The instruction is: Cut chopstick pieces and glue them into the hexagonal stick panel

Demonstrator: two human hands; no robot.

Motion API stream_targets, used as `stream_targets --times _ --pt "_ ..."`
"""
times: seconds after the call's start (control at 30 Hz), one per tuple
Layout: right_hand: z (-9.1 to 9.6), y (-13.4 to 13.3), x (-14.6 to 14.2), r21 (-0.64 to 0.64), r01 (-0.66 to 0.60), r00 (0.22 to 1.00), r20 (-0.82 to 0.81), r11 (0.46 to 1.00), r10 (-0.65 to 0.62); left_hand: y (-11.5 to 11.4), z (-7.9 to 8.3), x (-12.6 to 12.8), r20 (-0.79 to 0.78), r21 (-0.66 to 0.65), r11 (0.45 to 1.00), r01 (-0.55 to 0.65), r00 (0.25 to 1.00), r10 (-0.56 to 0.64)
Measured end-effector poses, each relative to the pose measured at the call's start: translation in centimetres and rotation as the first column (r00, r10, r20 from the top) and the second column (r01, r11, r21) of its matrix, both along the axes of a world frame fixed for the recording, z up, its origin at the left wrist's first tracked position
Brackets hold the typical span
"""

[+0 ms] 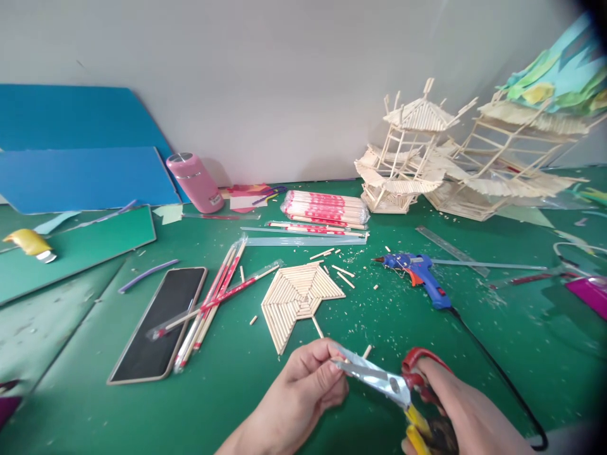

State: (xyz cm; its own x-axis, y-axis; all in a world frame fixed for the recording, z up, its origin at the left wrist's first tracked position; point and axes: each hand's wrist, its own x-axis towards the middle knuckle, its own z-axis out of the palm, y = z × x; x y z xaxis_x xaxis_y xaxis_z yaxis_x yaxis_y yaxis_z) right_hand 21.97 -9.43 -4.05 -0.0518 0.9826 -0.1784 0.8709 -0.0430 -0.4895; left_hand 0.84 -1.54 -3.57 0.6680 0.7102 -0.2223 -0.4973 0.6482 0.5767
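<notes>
My left hand is closed in a pinch at the bottom middle, on a thin wooden stick that mostly hides behind the fingers and blades. In my right hand are scissors with red and yellow handles. Their blades reach left to my left fingertips, slightly apart around the stick's end. Just beyond my hands lies a flat web-like panel of short sticks, with a gap in its lower right side. One thin stick runs from it toward my left hand. Cut stick pieces lie beside the panel.
A blue glue gun lies right, its black cord running forward. Wrapped chopsticks partly cover a phone at left. Behind are a chopstick bundle, a pink bottle and a stick pagoda model. Blue boards lean on the wall.
</notes>
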Motion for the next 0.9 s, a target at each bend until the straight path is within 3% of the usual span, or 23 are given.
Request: stream_targets --times 0.37,0.6,0.8,0.9 --pt "0.3 0.7 0.3 -0.071 -0.047 0.999 0.012 0.996 0.048 0.1 -0.2 -0.3 0.046 0.006 1.0 -0.002 0.999 0.001" --pt "-0.9 0.4 1.2 -0.116 -0.097 0.993 0.049 0.988 0.103 0.5 -0.6 -0.4 -0.005 -0.015 0.999 -0.029 1.0 0.029" --pt "-2.1 -0.3 2.0 0.012 -0.191 0.969 0.164 0.982 0.186 0.4 -0.8 -0.5 -0.058 0.008 1.0 -0.019 0.998 0.02" --pt "-2.0 0.0 1.9 0.037 -0.196 0.972 0.143 0.98 0.189 0.3 -0.8 -0.7 -0.084 0.043 0.999 -0.006 0.996 0.01"
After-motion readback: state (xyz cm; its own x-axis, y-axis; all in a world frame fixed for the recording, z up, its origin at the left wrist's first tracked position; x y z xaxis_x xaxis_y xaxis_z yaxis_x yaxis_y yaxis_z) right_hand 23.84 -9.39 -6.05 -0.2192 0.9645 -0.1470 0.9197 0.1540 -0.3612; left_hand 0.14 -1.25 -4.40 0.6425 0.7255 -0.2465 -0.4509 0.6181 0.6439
